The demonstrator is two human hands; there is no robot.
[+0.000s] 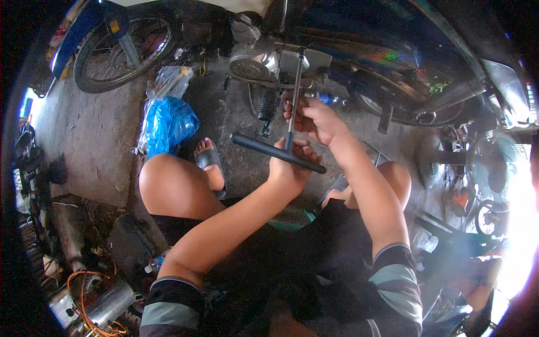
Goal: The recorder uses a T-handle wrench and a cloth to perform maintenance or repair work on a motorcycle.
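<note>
A long T-handle wrench point(262, 148) with a dark crossbar and a steel shaft runs up to the silver engine part point(252, 67) of a motorcycle. My left hand point(289, 168) grips the crossbar where the shaft joins it, its fingers partly hidden behind the bar. Higher up, my right hand point(311, 118) has its curled fingers around the steel shaft. A black spring point(266, 105) hangs below the engine, left of that hand.
Blue and clear plastic bags point(171, 126) lie left of my knees. A wheel point(90, 67) stands upper left, a plastic bottle point(337, 100) beside the motorcycle point(382, 50). A fan point(494, 163) is on the right; cables and a metal cylinder point(106, 303) lie lower left.
</note>
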